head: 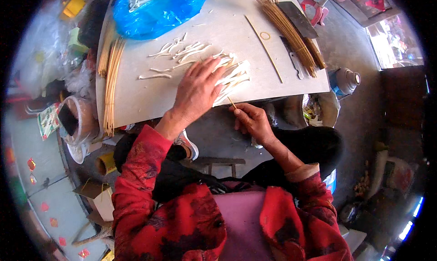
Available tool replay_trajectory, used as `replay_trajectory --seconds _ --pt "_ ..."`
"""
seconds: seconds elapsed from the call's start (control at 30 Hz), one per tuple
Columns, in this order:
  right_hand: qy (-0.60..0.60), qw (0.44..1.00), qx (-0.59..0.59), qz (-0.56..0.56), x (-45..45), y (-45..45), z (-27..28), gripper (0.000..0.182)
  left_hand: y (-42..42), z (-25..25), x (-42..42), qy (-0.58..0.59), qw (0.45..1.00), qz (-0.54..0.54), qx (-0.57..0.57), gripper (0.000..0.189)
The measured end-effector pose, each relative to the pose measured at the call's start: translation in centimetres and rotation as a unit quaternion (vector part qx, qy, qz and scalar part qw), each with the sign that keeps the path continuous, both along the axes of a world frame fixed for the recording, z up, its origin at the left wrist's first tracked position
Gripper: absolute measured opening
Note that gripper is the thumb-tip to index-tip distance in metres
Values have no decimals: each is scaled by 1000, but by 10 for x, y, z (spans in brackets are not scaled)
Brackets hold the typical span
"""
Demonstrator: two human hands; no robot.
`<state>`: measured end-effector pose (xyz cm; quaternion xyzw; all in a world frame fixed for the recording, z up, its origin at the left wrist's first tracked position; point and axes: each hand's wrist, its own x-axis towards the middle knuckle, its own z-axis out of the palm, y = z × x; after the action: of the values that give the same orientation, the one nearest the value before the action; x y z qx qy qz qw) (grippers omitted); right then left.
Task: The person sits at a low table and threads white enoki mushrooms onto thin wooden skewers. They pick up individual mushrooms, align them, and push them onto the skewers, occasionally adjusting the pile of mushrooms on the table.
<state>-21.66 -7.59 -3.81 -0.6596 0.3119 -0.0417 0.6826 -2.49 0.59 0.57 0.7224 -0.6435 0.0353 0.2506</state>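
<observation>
My right hand (pixel 252 120), at the table's near edge, pinches a thin bamboo skewer (pixel 232 102) between thumb and fingers. The skewer's far end meets a row of slender white mushrooms (pixel 235 77); whether it pierces them I cannot tell. My left hand (pixel 199 87) lies palm down over the left side of this row, fingers a little apart, touching the mushrooms. The surface under its palm is hidden. Beyond and left of that hand, loose white mushrooms (pixel 193 51) are scattered on the pale tabletop (pixel 153 100). A single one (pixel 155 76) lies nearer me.
A blue plastic bag (pixel 160 19) holds more white pieces at the far left. Skewer bundles lie along the left (pixel 113 87) and right (pixel 290 36) sides. Beside the right bundle are a cleaver (pixel 298 20) and a small knife (pixel 295 65). One loose skewer (pixel 263 48) lies near a rubber band (pixel 265 36).
</observation>
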Motion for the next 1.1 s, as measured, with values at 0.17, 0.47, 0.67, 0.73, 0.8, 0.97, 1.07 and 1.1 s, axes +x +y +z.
replay_trajectory --seconds 0.17,0.47,0.67,0.73,0.8,0.97,1.07,1.1 --pt "66 965 -252 -21 4 -32 19 25 4 -19 -3 -37 999 -4 29 46" --pt "207 836 -507 -39 29 -137 35 28 6 -12 -10 -45 999 -19 6 47" --pt "221 825 -518 35 30 -145 31 26 8 -21 -14 -46 998 -44 -4 48" --pt "215 801 -556 51 26 -140 29 23 6 -21 -15 -28 998 -46 -10 48" --pt "180 840 -512 18 20 -133 31 23 5 -21 -13 -11 998 -42 -36 47" --pt "85 961 -254 -63 0 -107 25 22 5 -18 -11 12 997 -30 -63 40" --pt "64 965 -245 -63 -2 -106 17 24 3 -17 -13 25 996 -55 -62 34" --pt "55 972 -219 -69 1 -101 20 25 4 -18 -13 35 996 -62 -53 33"
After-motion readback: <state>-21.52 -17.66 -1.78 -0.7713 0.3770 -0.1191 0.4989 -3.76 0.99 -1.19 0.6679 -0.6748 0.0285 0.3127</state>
